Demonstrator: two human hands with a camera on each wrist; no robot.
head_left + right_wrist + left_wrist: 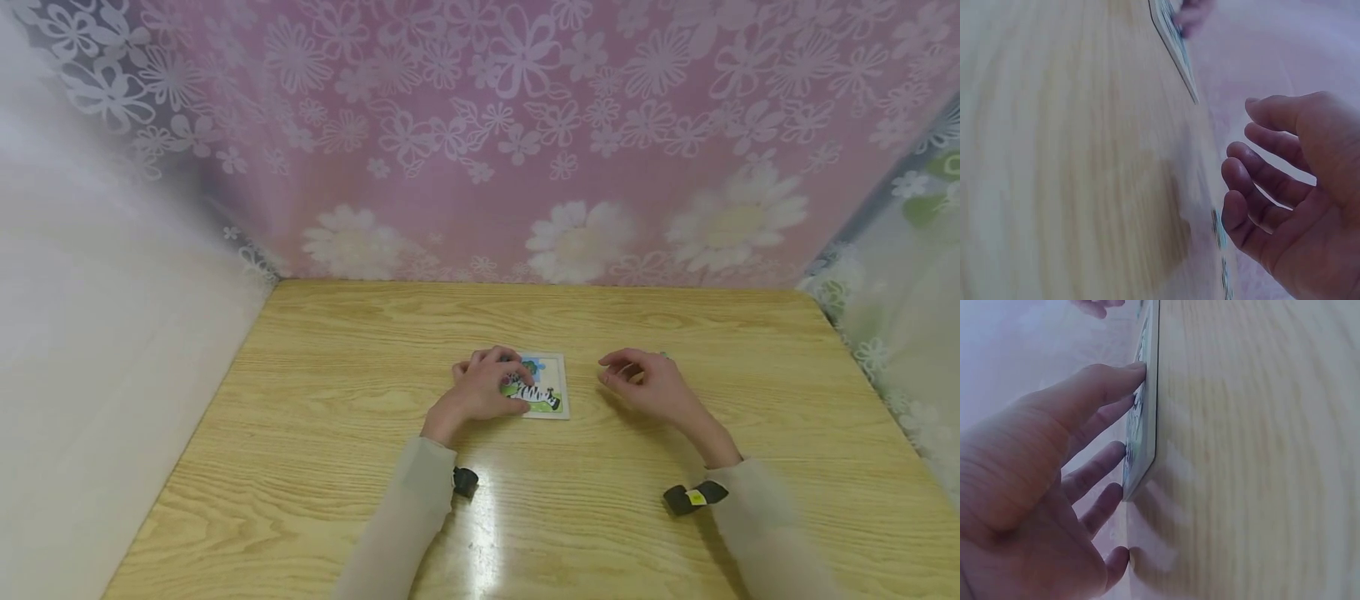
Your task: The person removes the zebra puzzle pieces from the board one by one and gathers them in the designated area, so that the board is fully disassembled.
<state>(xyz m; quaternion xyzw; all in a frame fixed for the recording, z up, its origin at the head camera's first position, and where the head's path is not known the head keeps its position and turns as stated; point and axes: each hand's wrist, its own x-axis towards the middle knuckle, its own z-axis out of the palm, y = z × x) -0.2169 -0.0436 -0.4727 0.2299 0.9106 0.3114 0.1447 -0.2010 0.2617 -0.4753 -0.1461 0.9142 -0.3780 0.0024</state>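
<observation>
A small square jigsaw puzzle (551,407) with a pale frame lies flat on the table, showing a zebra on green and a piece of blue. My left hand (486,387) covers its left part. In the left wrist view, the thumb and index fingertip of the left hand (1041,469) touch the puzzle (1142,450), while the other fingers spread around its near edge. To the right of the puzzle, apart from it, my right hand (648,385) hovers above the table with fingers loosely bent. The right wrist view shows nothing held in the right hand (1297,187).
Small flat colored pieces (1219,228) lie on the table beyond the right hand, mostly hidden in the head view. The wood-grain table (337,500) meets a pink flowered curtain (450,167) at the back. A white sheet (112,292) hangs on the left.
</observation>
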